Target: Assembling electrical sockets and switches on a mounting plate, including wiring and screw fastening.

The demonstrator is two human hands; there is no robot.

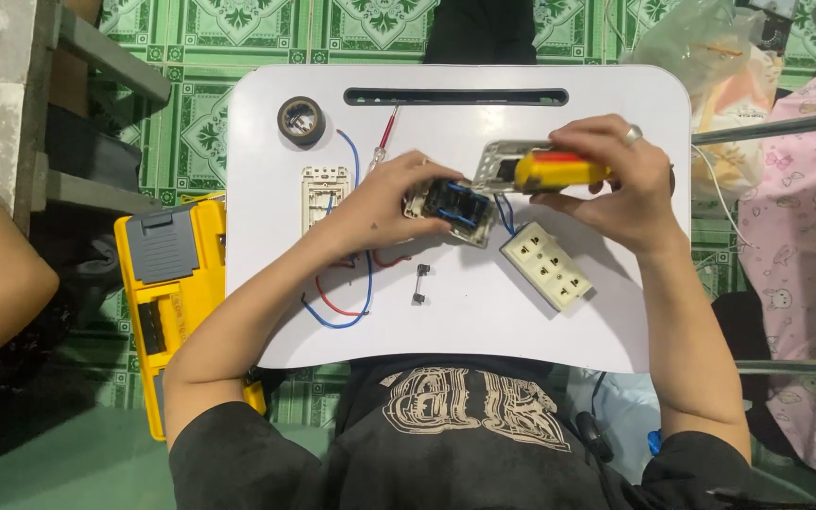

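Note:
My left hand (384, 203) grips a beige switch module (453, 210) with blue parts and wires, held just above the white lap table (540, 331). My right hand (616, 179) holds a screwdriver (559, 170) with a yellow and red handle, its tip pointing left toward the module. Behind the screwdriver lies a grey metal frame plate (498, 161). A cream multi-socket outlet (547, 265) lies on the table just below my right hand. Red and blue wires (342, 307) loop from the module across the table under my left forearm.
A white switch plate (325, 194), a roll of black tape (301, 120), a thin red-handled probe (387, 132) and a small dark fuse-like part (419, 284) lie on the table. A yellow toolbox (167, 283) sits on the green tiled floor at left. Plastic bags (720, 57) are at far right.

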